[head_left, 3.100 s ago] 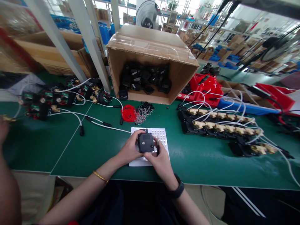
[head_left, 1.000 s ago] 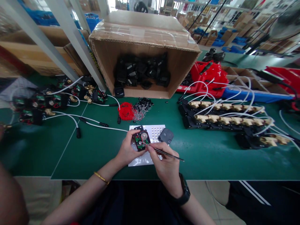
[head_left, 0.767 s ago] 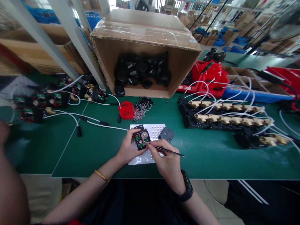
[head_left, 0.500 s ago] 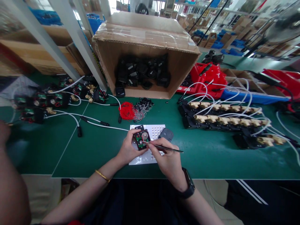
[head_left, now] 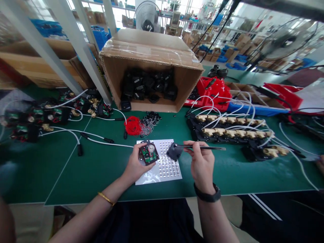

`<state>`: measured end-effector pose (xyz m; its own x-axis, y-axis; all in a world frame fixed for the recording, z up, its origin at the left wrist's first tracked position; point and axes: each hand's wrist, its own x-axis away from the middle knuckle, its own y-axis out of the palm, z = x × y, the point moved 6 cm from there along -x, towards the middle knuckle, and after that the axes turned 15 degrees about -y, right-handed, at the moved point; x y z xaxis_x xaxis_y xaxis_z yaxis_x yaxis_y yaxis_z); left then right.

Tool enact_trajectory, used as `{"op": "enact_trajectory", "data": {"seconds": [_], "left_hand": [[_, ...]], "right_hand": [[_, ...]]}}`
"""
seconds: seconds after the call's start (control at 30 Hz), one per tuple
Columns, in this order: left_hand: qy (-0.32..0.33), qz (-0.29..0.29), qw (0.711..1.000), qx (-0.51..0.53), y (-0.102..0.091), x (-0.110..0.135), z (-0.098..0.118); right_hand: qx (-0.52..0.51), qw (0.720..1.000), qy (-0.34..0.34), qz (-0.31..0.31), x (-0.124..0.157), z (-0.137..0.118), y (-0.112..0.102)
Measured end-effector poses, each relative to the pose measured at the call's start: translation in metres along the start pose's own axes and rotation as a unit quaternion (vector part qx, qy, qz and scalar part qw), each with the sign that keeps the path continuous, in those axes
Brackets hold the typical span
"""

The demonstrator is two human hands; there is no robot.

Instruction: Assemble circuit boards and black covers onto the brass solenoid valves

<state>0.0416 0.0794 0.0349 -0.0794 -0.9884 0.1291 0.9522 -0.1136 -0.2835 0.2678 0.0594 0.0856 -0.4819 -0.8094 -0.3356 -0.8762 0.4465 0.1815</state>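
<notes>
My left hand (head_left: 135, 166) grips an opened black module (head_left: 148, 153) with a green board and a round metal part showing, above a white sheet of small round dots (head_left: 162, 165). My right hand (head_left: 199, 162) is closed on thin black tweezers (head_left: 202, 147), held level over the table. The tweezer tip touches the module's dark grey cover (head_left: 174, 152), which sits at the sheet's right edge.
An open cardboard box (head_left: 152, 67) of black modules lies on its side behind. Red rings (head_left: 132, 125) and small metal parts (head_left: 149, 122) lie before it. Rows of brass-fitted units with white tubes (head_left: 227, 130) fill the right; wired modules (head_left: 48, 114) the left. Another person's arm shows at the left edge.
My right hand drew the tweezers away from the module's inside and moved right to the grey cover. The left hand still holds the module. The view shifted slightly.
</notes>
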Motion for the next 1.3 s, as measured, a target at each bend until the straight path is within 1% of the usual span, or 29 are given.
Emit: {"op": "enact_trajectory", "data": {"seconds": [0.07,0.13,0.23,0.3,0.33,0.47,0.57,0.67,0.77,0.83,0.87,0.93,1.0,1.03,1.2,1.3], "left_hand": [[0.002,0.001,1.0,0.0,0.0,0.0,0.001],[0.001,0.003,1.0,-0.002,0.0,0.0,0.0],[-0.008,0.0,1.0,0.0,0.0,-0.001,0.0],[-0.014,-0.003,1.0,0.002,0.001,-0.002,-0.001],[-0.016,-0.004,1.0,0.002,0.0,-0.002,-0.001],[-0.02,-0.005,1.0,-0.009,0.0,-0.004,-0.001],[-0.021,-0.01,1.0,-0.011,0.0,-0.005,-0.001],[-0.022,-0.015,1.0,-0.007,0.0,-0.005,0.001],[-0.022,-0.016,1.0,-0.001,-0.001,-0.004,0.004],[-0.025,-0.015,1.0,-0.001,-0.001,-0.004,0.006],[-0.027,-0.016,1.0,-0.002,-0.002,-0.004,0.007],[-0.033,-0.015,0.999,-0.005,-0.002,-0.004,0.008],[-0.038,-0.015,0.999,-0.009,-0.002,-0.004,0.01],[-0.039,-0.017,0.999,-0.011,-0.002,-0.004,0.01],[-0.04,-0.025,0.999,-0.009,-0.002,-0.004,0.009],[-0.036,-0.021,0.999,-0.008,-0.002,-0.004,0.009]], "right_hand": [[0.017,1.0,0.003,-0.014,-0.005,0.011,-0.002],[0.027,0.999,0.013,-0.029,-0.006,0.027,0.0],[0.023,0.999,0.031,-0.007,-0.005,0.052,0.0],[0.017,0.999,0.043,0.005,-0.005,0.062,-0.001],[0.021,0.999,0.046,0.002,-0.004,0.064,-0.001],[0.083,0.995,0.021,-0.053,-0.004,0.056,0.003],[0.132,0.986,-0.004,-0.105,-0.005,0.046,0.009],[0.153,0.976,-0.013,-0.153,-0.011,0.039,0.014],[0.177,0.969,-0.029,-0.167,-0.024,0.029,0.01],[0.252,0.95,-0.073,-0.168,-0.039,0.02,0.004],[0.311,0.929,-0.095,-0.174,-0.048,0.017,0.001],[0.438,0.871,-0.112,-0.192,-0.064,0.017,-0.001],[0.522,0.822,-0.095,-0.209,-0.078,0.028,0.001],[0.546,0.805,-0.084,-0.217,-0.084,0.036,0.004],[0.594,0.756,-0.056,-0.268,-0.103,0.081,0.033],[0.608,0.736,-0.05,-0.294,-0.108,0.096,0.043]]}}
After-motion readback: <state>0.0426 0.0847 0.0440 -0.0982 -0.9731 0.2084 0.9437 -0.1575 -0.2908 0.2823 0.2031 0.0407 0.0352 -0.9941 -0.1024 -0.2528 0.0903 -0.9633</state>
